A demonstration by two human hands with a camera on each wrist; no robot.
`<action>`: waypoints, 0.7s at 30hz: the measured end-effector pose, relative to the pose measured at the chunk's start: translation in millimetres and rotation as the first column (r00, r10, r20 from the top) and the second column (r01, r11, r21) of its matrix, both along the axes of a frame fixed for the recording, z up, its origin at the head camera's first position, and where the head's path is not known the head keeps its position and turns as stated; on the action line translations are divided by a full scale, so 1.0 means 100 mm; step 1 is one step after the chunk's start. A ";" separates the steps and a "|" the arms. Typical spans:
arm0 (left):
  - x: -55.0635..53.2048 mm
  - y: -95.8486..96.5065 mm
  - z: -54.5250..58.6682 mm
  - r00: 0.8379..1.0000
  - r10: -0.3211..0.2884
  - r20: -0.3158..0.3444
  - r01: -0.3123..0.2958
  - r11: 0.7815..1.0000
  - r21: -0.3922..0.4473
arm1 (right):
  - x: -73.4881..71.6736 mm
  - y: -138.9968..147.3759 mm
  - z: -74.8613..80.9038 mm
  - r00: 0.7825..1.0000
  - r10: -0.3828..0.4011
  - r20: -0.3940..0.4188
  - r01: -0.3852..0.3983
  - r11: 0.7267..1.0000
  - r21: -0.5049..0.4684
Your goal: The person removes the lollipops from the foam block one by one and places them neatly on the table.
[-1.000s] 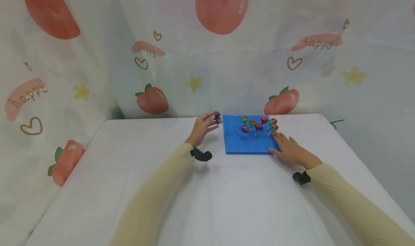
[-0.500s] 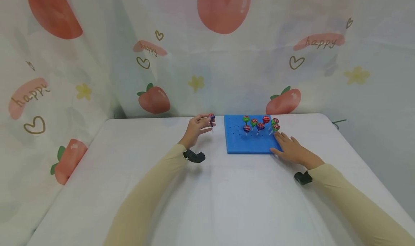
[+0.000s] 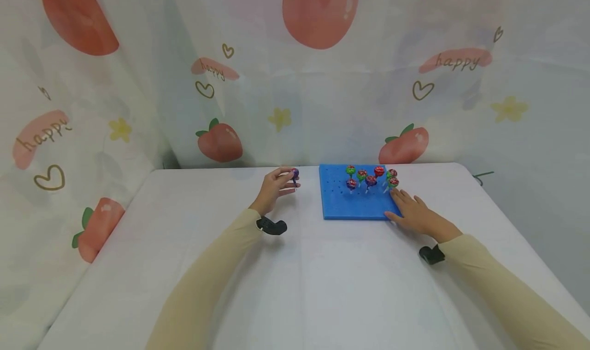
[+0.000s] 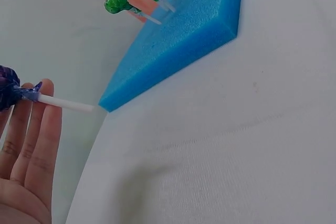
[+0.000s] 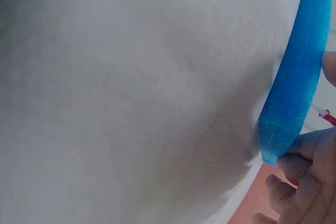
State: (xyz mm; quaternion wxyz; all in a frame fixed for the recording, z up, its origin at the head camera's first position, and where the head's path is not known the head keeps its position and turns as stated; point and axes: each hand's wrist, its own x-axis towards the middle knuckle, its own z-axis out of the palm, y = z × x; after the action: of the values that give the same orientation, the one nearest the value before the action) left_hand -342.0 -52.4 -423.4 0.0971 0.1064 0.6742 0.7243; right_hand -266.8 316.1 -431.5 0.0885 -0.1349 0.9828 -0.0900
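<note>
My left hand pinches a purple-wrapped lollipop by its head, left of a blue foam board and above the table. In the left wrist view the lollipop's white stick points toward the board's corner, apart from it, with the lower fingers extended behind. Several lollipops stand in the board: a green one, a red one, purple and mixed ones. My right hand rests against the board's right edge, thumb at the near corner, fingers mostly extended.
Rows of small holes show on the board's left part. A white cloth covers the table. Behind it hangs a printed curtain with fruit and hearts. A thin dark green strand sticks out beyond the table's right side.
My left hand has moved left, away from the board, and slightly down with the lollipop. My right hand stays at the board's right edge. The head view has shifted slightly.
</note>
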 end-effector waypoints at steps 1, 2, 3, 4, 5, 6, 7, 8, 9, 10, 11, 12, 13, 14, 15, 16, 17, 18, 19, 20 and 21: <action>0.00 -0.01 -0.01 1.000 0.005 0.008 -0.005 1.000 0.000 | 0.00 0.00 0.00 1.000 0.000 -0.001 0.000 1.000 0.002; 0.00 -0.02 -0.02 1.000 0.010 0.017 -0.010 1.000 0.005 | 0.00 0.00 0.00 1.000 0.000 -0.002 0.000 1.000 0.003; 0.00 -0.03 -0.03 1.000 0.018 0.024 -0.018 1.000 0.005 | 0.00 0.00 0.00 1.000 0.001 -0.006 -0.001 1.000 0.003; 0.00 -0.04 -0.04 0.999 0.028 0.030 -0.028 1.000 0.003 | 0.01 0.00 0.00 1.000 0.001 -0.006 -0.001 1.000 0.004; 0.00 -0.05 -0.05 0.999 0.039 0.034 -0.039 0.999 -0.001 | 0.01 0.00 0.00 1.000 0.002 -0.005 -0.002 1.000 0.003; 0.00 -0.06 -0.07 0.998 0.049 0.041 -0.049 0.999 -0.002 | 0.01 0.00 0.00 1.000 0.001 -0.003 -0.001 1.000 0.003; 0.00 -0.07 -0.08 0.997 0.058 0.047 -0.057 0.998 -0.010 | 0.01 0.00 0.00 1.000 0.003 -0.004 -0.003 1.000 0.002; 0.00 -0.07 -0.09 0.996 0.068 0.052 -0.067 0.998 -0.017 | 0.01 0.01 -0.01 1.000 0.002 -0.004 -0.002 1.000 0.001; 0.00 -0.08 -0.10 0.995 0.077 0.057 -0.076 0.997 -0.026 | 0.01 0.01 -0.01 1.000 0.002 -0.003 -0.002 1.000 0.001; 0.00 -0.09 -0.12 0.994 0.085 0.062 -0.083 0.996 -0.032 | 0.01 0.01 -0.01 1.000 0.000 0.001 0.000 1.000 0.000; 0.00 -0.10 -0.13 0.994 0.091 0.065 -0.089 0.995 -0.035 | 0.01 0.01 -0.01 1.000 0.002 -0.002 -0.002 1.000 0.000; 0.00 -0.11 -0.14 0.993 0.097 0.067 -0.094 0.995 -0.043 | 0.01 0.01 -0.01 1.000 0.002 -0.005 -0.002 1.000 -0.001; -0.01 -0.12 -0.14 0.993 0.103 0.065 -0.100 0.994 -0.052 | 0.01 0.01 -0.01 1.000 0.002 -0.006 -0.002 1.000 0.001; -0.01 -0.13 -0.15 0.992 0.108 0.061 -0.104 0.992 -0.064 | 0.01 0.01 -0.01 1.000 0.000 -0.007 0.000 1.000 0.002; -0.01 -0.13 -0.16 0.992 0.111 0.058 -0.107 0.992 -0.072 | 0.01 0.01 -0.01 1.000 0.000 -0.007 0.000 1.000 0.002; -0.01 -0.14 -0.17 0.992 0.114 0.052 -0.109 0.991 -0.082 | 0.01 0.01 -0.01 1.000 -0.001 -0.007 0.001 1.000 0.003; -0.01 -0.15 -0.17 0.992 0.116 0.047 -0.111 0.989 -0.093 | 0.01 0.01 -0.01 1.000 0.000 -0.007 0.000 1.000 0.003; -0.01 -0.16 -0.18 0.992 0.118 0.043 -0.113 0.988 -0.106 | 0.01 0.01 -0.02 1.000 -0.002 -0.003 0.002 1.000 0.003; -0.01 -0.17 -0.18 0.992 0.119 0.042 -0.113 0.987 -0.113 | 0.00 0.01 -0.02 1.000 -0.004 0.002 0.004 1.000 0.003; -0.01 -0.17 -0.18 0.992 0.119 0.042 -0.113 0.987 -0.118 | 0.00 0.01 -0.02 1.000 -0.004 0.004 0.004 1.000 0.001; -0.01 -0.18 -0.18 0.992 0.120 0.045 -0.113 0.986 -0.124 | 0.00 0.01 -0.03 1.000 -0.005 0.006 0.005 1.000 0.000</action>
State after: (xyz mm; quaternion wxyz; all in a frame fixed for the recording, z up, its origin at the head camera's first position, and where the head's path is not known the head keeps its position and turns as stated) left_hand -342.7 -70.0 -441.6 0.0783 0.0418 0.7193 0.6890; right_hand -267.1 317.5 -434.1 0.0914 -0.1324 0.9828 -0.0907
